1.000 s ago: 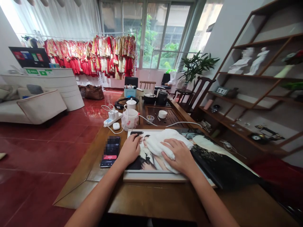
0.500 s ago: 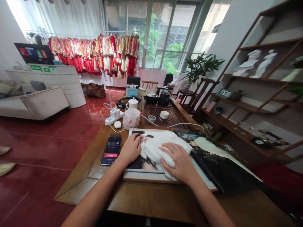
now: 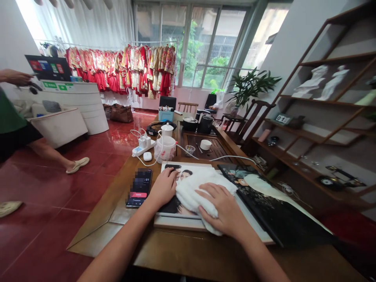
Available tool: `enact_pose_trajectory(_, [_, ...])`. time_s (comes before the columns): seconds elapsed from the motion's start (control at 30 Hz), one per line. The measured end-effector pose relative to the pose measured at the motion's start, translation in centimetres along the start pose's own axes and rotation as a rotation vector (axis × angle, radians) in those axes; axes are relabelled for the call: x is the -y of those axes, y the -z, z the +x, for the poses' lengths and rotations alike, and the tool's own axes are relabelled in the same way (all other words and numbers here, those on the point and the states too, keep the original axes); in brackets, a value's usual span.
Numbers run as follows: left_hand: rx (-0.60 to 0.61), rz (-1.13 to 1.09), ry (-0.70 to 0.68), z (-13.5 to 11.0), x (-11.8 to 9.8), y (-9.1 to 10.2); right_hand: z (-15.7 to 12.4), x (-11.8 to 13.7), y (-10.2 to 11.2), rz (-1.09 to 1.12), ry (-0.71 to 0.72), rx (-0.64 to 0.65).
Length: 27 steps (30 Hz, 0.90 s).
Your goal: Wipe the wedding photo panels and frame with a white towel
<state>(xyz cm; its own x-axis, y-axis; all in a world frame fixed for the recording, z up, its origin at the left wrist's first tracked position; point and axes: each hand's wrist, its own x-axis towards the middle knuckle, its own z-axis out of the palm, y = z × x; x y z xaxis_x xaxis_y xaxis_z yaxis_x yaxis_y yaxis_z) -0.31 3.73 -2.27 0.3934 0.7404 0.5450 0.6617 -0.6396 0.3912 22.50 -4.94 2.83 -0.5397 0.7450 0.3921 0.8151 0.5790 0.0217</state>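
Observation:
My right hand (image 3: 221,207) presses on a bunched white towel (image 3: 190,188), its fingers curved over the cloth. Beneath the towel is a photo print of people (image 3: 170,207), which lies on a pale, thick-edged board or album (image 3: 182,225). My left hand (image 3: 165,185) rests flat on the print's left part, fingers stretched out and holding nothing. To the right, a large dark photo panel (image 3: 264,196) overlaps the pale board. A phone (image 3: 138,188) with a lit screen lies to the left of my left hand. The towel hides much of the print.
Beyond the print stand a plastic-wrapped tub (image 3: 165,149), a lidded white cup (image 3: 167,130) and a power strip (image 3: 143,146) with cables. A white bowl (image 3: 205,145) sits on the tea tray (image 3: 216,150). At the left, a person (image 3: 14,121) walks on the red floor.
The towel and my right hand have shifted slightly left and nearer to me. My left hand stays on the print. A person has come into view at the left; the camera has turned slightly.

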Motion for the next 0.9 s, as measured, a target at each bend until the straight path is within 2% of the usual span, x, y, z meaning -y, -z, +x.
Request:
enact_pose_trajectory(0.07, [0.004,-0.001,0.004,0.0,0.0,0.0,-0.1,0.2,0.2,0.017,0.017,0.009])
enact_pose_trajectory(0.27, [0.004,0.003,0.005,0.0,0.0,-0.1,0.1,-2.3,-0.1,-0.062,-0.112,-0.041])
enact_pose_trajectory(0.43, [0.011,0.000,0.011,0.0,0.0,-0.1,0.0,0.2,0.1,0.010,0.018,0.013])
enact_pose_trajectory(0.5, [0.013,-0.001,0.012,0.0,0.0,0.0,-0.1,0.2,0.1,0.029,0.033,0.015])
enact_pose_trajectory(0.63, [0.008,0.005,0.012,0.1,-0.1,0.0,0.2,-2.3,-0.4,-0.027,-0.086,-0.054])
enact_pose_trajectory(0.7, [0.005,0.008,0.013,0.0,-0.1,0.0,0.4,-2.7,-0.6,-0.049,-0.127,-0.070])
enact_pose_trajectory(0.9, [0.011,0.006,0.022,-0.2,0.1,-0.1,0.2,0.1,0.0,0.051,0.016,0.005])
